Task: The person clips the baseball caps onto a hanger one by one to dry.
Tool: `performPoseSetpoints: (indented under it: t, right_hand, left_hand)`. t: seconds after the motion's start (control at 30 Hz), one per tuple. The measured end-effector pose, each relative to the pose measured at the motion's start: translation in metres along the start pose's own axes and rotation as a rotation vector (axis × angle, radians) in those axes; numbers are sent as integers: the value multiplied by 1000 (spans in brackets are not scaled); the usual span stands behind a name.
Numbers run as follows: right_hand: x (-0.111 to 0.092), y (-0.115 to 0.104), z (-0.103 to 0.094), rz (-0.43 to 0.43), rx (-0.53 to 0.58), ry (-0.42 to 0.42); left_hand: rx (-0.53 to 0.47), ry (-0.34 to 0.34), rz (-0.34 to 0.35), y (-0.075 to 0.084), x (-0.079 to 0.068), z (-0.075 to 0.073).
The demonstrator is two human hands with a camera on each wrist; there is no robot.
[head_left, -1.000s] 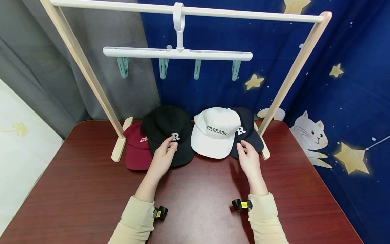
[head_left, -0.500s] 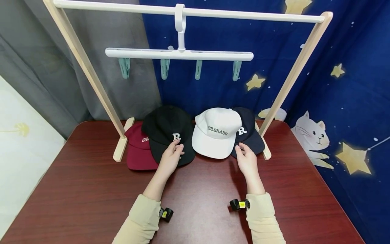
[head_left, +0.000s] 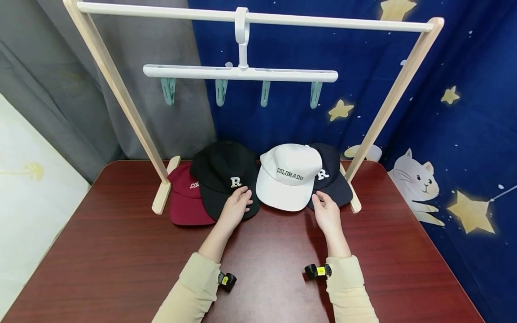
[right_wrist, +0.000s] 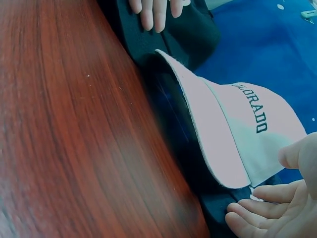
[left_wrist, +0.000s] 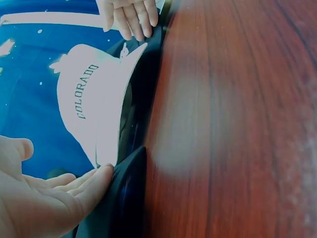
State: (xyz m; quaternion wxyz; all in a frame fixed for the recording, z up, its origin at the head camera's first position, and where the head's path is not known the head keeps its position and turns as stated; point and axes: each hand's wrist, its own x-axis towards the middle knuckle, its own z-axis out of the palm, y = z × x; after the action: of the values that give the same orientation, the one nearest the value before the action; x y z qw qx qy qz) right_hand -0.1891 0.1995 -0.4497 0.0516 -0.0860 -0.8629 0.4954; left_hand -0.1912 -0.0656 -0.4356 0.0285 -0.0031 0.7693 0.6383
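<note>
Spread hands [head_left: 282, 208] touch black cap [head_left: 224, 172] and half-hidden navy cap [head_left: 333, 179].

Four caps [head_left: 288, 177] (one red, one black, one white, one navy), one hanger [head_left: 240, 74] with four clips [head_left: 220, 92], two hands [head_left: 235, 208].

You face a dark red wood-grain tabletop [head_left: 121, 269]. A pale wooden rack [head_left: 117, 89] stands at its far edge, its white crossbar [head_left: 161, 10] overhead. Behind: grey curtain [head_left: 60, 80] at left, blue star-and-cat backdrop [head_left: 464, 134] at right. Lighting is even.
</note>
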Motion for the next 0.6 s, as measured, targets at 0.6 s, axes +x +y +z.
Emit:
performPoseSetpoints:
  t: [0.6]
  right_hand:
    - [5, -2, 6, -6, 11, -12]
  left_hand:
    - [-48, -36, -58, 1, 12, 9]
